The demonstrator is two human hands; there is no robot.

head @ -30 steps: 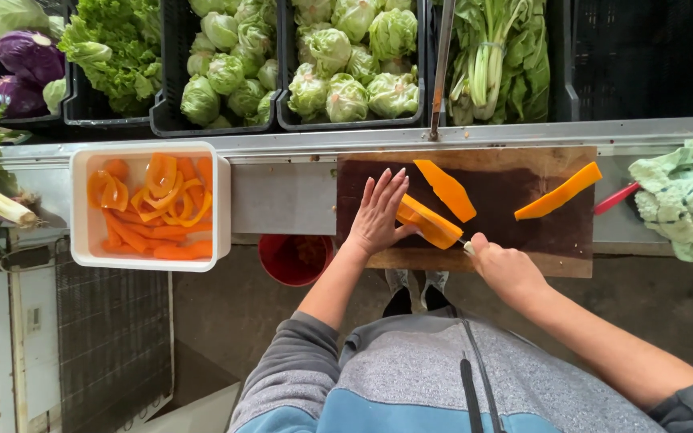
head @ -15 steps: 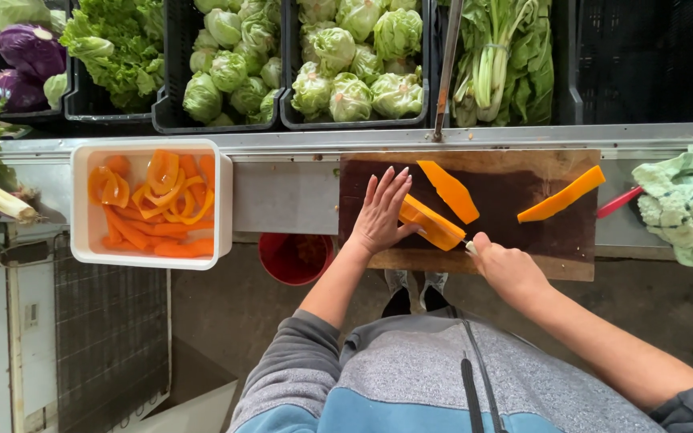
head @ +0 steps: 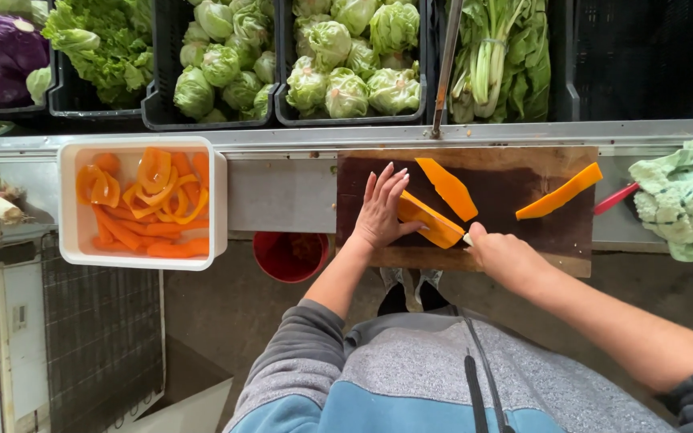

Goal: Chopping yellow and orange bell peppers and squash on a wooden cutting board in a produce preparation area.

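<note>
Squash wedge [head: 431,220] pinned on the cutting board [head: 523,240], near its front edge.
Head view: left hand [head: 382,210] lies flat, fingers spread, on the wedge; right hand [head: 503,255] has its grip closed around a knife handle, blade barely visible. Two more wedges lie behind; white tub [head: 70,200] of peels sits at the surface's left.

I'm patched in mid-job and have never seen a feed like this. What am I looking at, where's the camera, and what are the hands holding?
This single view comes from a camera on the person's head, looking down. No machine: two bare hands. The left hand lies flat on an orange squash piece on a wooden cutting board. The right hand grips what looks like a knife, mostly hidden. Two more orange pieces lie on the board. A white tub of orange slices sits left, a green cloth right.
</note>
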